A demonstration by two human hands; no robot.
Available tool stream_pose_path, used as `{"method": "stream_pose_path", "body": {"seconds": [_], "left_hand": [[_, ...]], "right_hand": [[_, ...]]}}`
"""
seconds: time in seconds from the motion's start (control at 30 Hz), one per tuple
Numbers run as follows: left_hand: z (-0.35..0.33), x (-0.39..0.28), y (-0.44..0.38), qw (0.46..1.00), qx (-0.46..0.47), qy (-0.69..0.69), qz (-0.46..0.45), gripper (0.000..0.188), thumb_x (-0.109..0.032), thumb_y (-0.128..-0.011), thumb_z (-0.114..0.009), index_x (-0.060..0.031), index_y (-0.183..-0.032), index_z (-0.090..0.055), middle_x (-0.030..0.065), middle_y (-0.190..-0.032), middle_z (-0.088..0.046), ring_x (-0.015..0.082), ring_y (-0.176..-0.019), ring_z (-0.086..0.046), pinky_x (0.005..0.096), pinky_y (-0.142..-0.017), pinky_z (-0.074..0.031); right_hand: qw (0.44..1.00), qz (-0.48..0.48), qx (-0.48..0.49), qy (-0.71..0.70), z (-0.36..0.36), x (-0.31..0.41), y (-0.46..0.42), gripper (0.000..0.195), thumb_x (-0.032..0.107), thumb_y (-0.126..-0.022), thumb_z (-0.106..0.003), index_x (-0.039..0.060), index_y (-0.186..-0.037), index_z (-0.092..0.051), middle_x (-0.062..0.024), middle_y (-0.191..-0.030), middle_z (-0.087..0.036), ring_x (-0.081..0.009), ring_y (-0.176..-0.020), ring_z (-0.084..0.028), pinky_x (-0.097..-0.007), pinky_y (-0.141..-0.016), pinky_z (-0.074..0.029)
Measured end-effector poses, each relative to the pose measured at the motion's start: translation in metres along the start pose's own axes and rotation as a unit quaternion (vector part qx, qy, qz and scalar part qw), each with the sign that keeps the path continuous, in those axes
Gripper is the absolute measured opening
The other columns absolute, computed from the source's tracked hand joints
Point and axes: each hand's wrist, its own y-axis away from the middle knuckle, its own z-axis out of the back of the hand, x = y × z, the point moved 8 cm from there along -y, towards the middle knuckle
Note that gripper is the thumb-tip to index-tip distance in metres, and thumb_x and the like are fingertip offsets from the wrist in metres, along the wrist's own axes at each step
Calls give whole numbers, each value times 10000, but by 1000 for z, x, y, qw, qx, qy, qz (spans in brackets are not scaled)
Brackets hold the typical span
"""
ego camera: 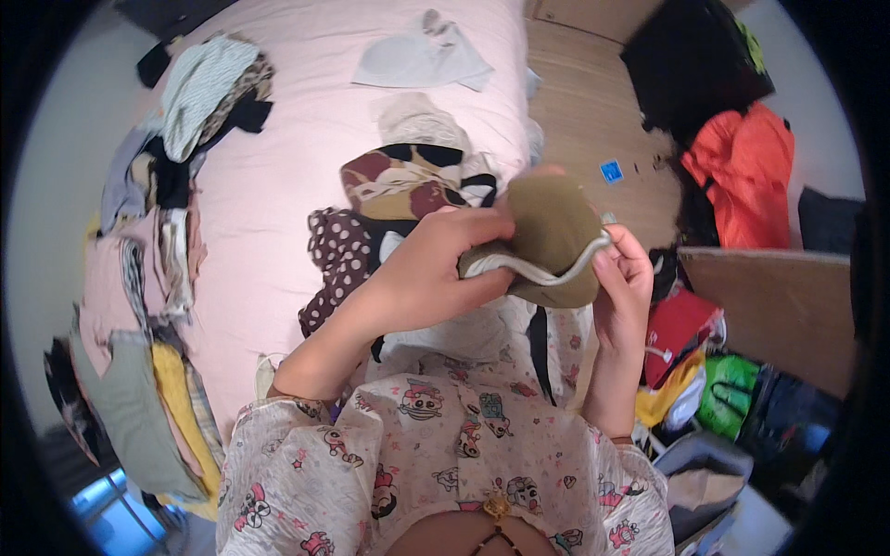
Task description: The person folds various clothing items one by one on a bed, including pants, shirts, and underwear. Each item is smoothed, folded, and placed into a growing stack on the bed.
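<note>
An olive-brown, cup-shaped cloth garment (556, 222) with a white edge is held up in front of my body. My left hand (438, 267) pinches its left side, thumb below and fingers above. At the opposite side, my right hand (624, 278) grips the white edge between thumb and fingertips. Under and behind my hands lies a pile of clothes: a brown polka-dot cloth (338, 260), a patterned maroon and tan cloth (400, 181) and a beige cloth (421, 125). White cloth (452, 340) lies close to my body, partly hidden by my left hand and arm.
A pale grey bra (424, 59) lies farther up the pink bed (292, 174). Stacked clothes (132, 278) run along the bed's left side. To the right are a wooden floor (577, 90), an orange bag (747, 174), a wooden board (765, 299) and a green bag (726, 396).
</note>
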Motion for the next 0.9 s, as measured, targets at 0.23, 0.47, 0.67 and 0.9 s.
{"method": "stream_pose_path", "body": {"seconds": [0.23, 0.47, 0.67, 0.9], "left_hand": [[14, 0, -7, 982, -100, 124, 97, 212, -1, -731, -573, 20, -907, -689, 119, -861, -684, 194, -787, -644, 294, -746, -496], [-19, -93, -20, 947, 17, -102, -304, 232, -157, -714, -731, -27, -904, -702, 89, -892, -661, 263, -793, -619, 362, -720, -500], [18, -90, -41, 906, -32, -266, -329, 289, -167, -728, -738, -28, -976, -685, 103, -933, -679, 261, -737, -641, 340, -626, -511], [83, -44, -97, 951, -136, -236, -147, 167, 86, -750, -561, 2, -851, -663, 87, -773, -677, 190, -705, -653, 285, -607, -496]], "right_hand": [[966, 128, -146, 168, 57, 25, 34, 64, 43, -939, -620, -3, -960, -580, 0, -748, -563, -67, -650, -505, -209, -591, -400], [863, 262, 120, 416, -39, 57, 40, 376, 63, -680, -772, -1, -1019, -622, -138, -972, -663, -300, -940, -653, -403, -910, -469], [858, 157, 61, 486, 12, 88, 32, 259, 90, -662, -752, -14, -861, -624, -125, -765, -645, -228, -714, -666, -324, -650, -498], [772, 222, -46, 594, 48, 188, 37, 281, 172, -697, -752, 0, -774, -543, -80, -656, -517, -177, -602, -518, -281, -602, -402]]}}
